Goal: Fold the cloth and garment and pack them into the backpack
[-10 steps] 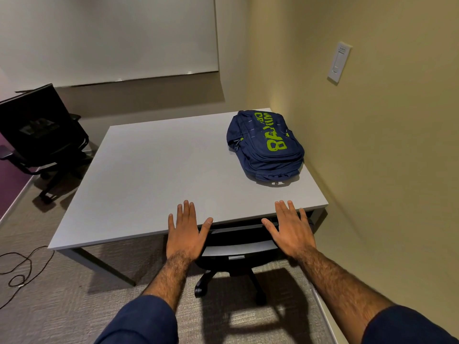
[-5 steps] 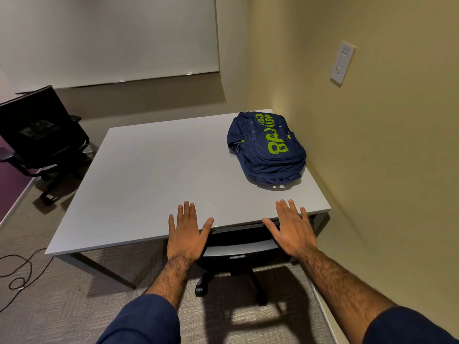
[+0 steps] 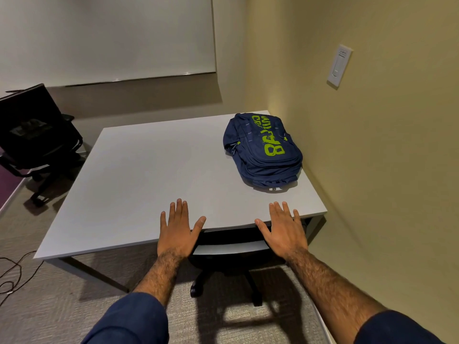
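Observation:
A navy backpack (image 3: 263,150) with lime-green lettering lies flat on the far right part of the grey table (image 3: 149,175), close to the yellow wall. Its zips look closed. My left hand (image 3: 178,232) and my right hand (image 3: 283,230) are stretched out flat, palms down, fingers straight, over the table's near edge. Both hold nothing and are well short of the backpack. No cloth or garment shows in this view.
A black office chair (image 3: 223,266) is tucked under the table's near edge between my arms. Another black chair (image 3: 34,137) stands at the left. Cables (image 3: 15,271) lie on the carpet at the lower left. The wall with a switch (image 3: 339,65) bounds the right side.
The view has shifted slightly, so the table and backpack sit a little further right in the frame. Both hands keep the same flat pose at the table edge.

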Demonstrator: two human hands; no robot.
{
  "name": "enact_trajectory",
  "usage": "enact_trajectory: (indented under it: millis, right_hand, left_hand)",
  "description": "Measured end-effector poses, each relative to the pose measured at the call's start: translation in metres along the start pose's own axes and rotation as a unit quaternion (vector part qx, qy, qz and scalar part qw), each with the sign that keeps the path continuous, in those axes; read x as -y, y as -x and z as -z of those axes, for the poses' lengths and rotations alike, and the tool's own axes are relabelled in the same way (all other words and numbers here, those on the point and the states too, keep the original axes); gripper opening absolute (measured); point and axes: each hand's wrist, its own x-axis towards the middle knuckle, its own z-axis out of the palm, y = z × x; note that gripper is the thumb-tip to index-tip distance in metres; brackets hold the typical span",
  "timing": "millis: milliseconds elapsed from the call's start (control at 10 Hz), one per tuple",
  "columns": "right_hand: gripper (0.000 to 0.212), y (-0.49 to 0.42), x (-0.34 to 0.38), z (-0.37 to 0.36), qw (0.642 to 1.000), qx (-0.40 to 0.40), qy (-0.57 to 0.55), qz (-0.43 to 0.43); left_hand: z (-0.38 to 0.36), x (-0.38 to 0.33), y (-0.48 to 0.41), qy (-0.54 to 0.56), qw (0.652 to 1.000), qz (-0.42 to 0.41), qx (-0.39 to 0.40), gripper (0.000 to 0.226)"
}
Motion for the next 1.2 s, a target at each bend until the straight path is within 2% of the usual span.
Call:
enact_trajectory:
  millis: [800, 1200]
  right_hand:
    - [0.092, -0.001, 0.003, 0.001, 0.999, 0.021, 0.027, -0.008]
    - [0.089, 0.011, 0.022, 0.015, 1.0, -0.002, 0.0, 0.0]
  left_hand:
    - [0.001, 0.001, 0.0, -0.021, 1.0, -0.002, 0.007, 0.092]
    - [0.013, -0.005, 0.005, -0.003, 1.0, -0.02, 0.001, 0.097]
